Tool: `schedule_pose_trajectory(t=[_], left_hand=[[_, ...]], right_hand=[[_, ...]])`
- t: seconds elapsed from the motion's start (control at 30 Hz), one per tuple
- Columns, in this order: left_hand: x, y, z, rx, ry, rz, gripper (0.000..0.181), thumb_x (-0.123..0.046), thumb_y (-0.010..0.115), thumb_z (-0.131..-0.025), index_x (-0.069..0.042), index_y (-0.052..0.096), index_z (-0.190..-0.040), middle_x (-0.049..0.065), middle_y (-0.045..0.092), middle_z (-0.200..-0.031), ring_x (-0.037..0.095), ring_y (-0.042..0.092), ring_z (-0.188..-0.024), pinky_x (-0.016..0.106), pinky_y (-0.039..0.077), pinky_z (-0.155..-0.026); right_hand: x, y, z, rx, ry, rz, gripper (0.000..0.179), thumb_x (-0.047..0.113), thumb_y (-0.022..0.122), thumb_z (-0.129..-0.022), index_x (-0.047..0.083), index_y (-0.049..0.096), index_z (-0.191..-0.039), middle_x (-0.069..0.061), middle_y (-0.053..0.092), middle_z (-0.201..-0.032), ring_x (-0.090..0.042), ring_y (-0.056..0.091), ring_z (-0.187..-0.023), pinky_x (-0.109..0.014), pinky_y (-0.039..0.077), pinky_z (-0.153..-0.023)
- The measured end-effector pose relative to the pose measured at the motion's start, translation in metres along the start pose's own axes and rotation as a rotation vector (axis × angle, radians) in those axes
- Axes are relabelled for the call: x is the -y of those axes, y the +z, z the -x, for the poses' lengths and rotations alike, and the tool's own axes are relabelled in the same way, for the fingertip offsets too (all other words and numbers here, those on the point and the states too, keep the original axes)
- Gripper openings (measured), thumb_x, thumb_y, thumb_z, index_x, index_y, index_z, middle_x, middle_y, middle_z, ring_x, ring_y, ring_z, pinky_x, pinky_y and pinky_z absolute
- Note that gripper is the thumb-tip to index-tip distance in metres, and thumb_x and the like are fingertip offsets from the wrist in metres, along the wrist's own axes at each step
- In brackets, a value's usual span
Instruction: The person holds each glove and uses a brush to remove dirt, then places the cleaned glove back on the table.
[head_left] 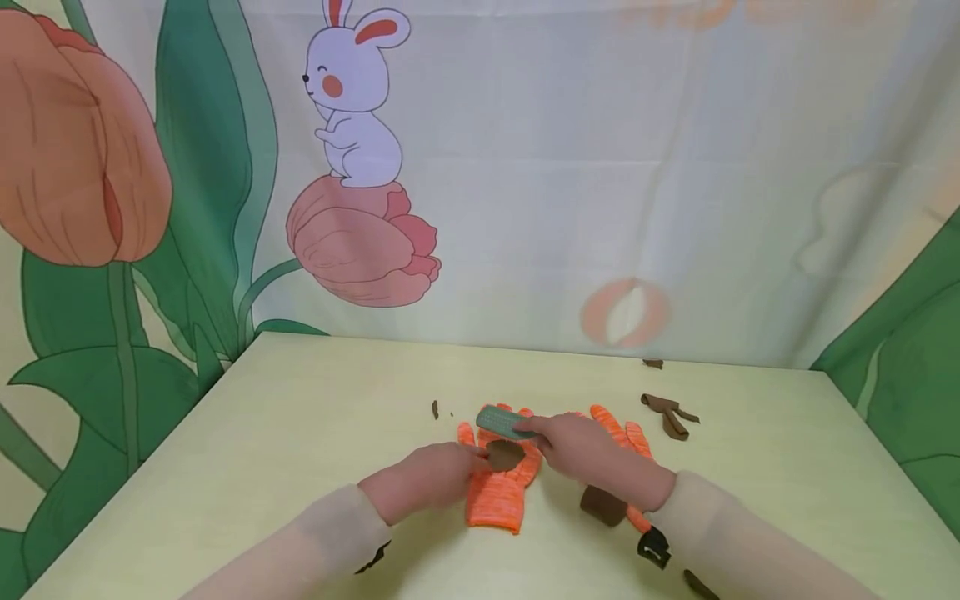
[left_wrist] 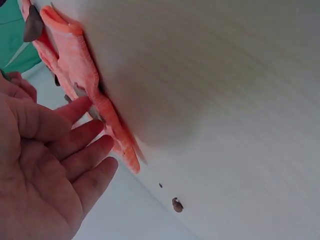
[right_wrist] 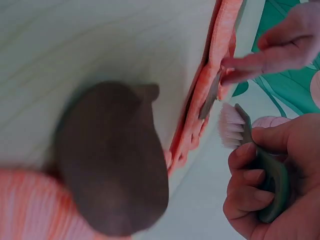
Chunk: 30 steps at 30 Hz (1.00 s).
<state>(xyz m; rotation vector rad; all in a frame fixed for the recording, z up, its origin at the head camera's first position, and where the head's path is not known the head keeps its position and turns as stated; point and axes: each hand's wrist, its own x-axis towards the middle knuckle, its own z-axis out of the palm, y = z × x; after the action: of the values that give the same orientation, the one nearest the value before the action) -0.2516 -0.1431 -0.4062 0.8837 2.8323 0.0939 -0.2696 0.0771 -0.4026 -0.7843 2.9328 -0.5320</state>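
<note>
My right hand grips a green-handled scrubbing brush, with its fingers curled round the handle. The pale bristles show in the right wrist view, close to a flat brown clay-like patch. That patch lies on the palm of an orange knitted glove. From the left, my left hand reaches over the glove, with extended fingers touching the patch's edge. A second orange glove lies partly under my right forearm, beside a thick brown clay-like slab.
Brown strips lie at the right, a smaller scrap near the back edge. A brown crumb sits left of the gloves. Near my right sleeve is a black buckle-like piece. A printed curtain hangs behind the table.
</note>
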Motion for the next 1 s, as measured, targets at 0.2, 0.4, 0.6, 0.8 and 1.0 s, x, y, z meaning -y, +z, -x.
schedule_pose_trajectory(t=[0.2,0.4,0.6,0.8,1.0], left_hand=[[0.01,0.001,-0.012,0.01,-0.071,-0.064,0.036,-0.007,0.06,-0.099,-0.013,0.069,-0.134,0.001,0.065,-0.144,0.022,0.063,-0.13,0.037,0.059,-0.091],[0.014,0.004,-0.017,0.074,-0.114,-0.018,0.043,-0.007,0.06,-0.1,-0.016,0.063,-0.142,0.0,0.062,-0.148,0.023,0.059,-0.136,0.04,0.056,-0.099],[0.012,0.007,-0.021,0.048,-0.07,-0.144,0.04,-0.011,0.063,-0.099,-0.015,0.066,-0.139,0.0,0.057,-0.153,0.02,0.05,-0.146,0.037,0.052,-0.109],[0.007,0.021,-0.019,-0.037,-0.051,-0.237,0.036,-0.011,0.064,-0.097,-0.017,0.071,-0.132,0.001,0.058,-0.15,0.02,0.052,-0.141,0.035,0.057,-0.099],[0.006,0.022,-0.01,-0.067,-0.004,-0.189,0.038,-0.009,0.061,-0.099,-0.012,0.067,-0.136,0.001,0.061,-0.147,0.022,0.056,-0.138,0.036,0.053,-0.107]], right_hand=[[0.009,0.006,-0.004,0.059,0.047,0.025,0.035,0.01,0.057,-0.103,0.014,0.067,-0.137,-0.01,0.072,-0.081,-0.012,0.033,-0.053,-0.023,0.024,-0.051],[0.007,-0.004,0.011,0.107,-0.021,0.063,0.034,0.007,0.058,-0.103,0.011,0.068,-0.135,-0.015,0.074,-0.08,-0.011,0.033,-0.052,-0.022,0.024,-0.05],[0.011,-0.018,0.021,0.095,0.035,0.089,0.033,0.008,0.06,-0.102,0.013,0.07,-0.133,-0.01,0.071,-0.076,-0.012,0.033,-0.052,-0.023,0.023,-0.051],[0.01,-0.013,0.022,0.032,0.137,0.06,0.034,0.01,0.057,-0.104,0.015,0.067,-0.137,-0.002,0.056,-0.059,-0.011,0.026,-0.048,-0.023,0.021,-0.05],[0.003,-0.011,0.024,0.028,0.109,0.092,0.032,0.011,0.061,-0.102,0.019,0.071,-0.131,-0.006,0.061,-0.063,-0.012,0.023,-0.049,-0.023,0.019,-0.05]])
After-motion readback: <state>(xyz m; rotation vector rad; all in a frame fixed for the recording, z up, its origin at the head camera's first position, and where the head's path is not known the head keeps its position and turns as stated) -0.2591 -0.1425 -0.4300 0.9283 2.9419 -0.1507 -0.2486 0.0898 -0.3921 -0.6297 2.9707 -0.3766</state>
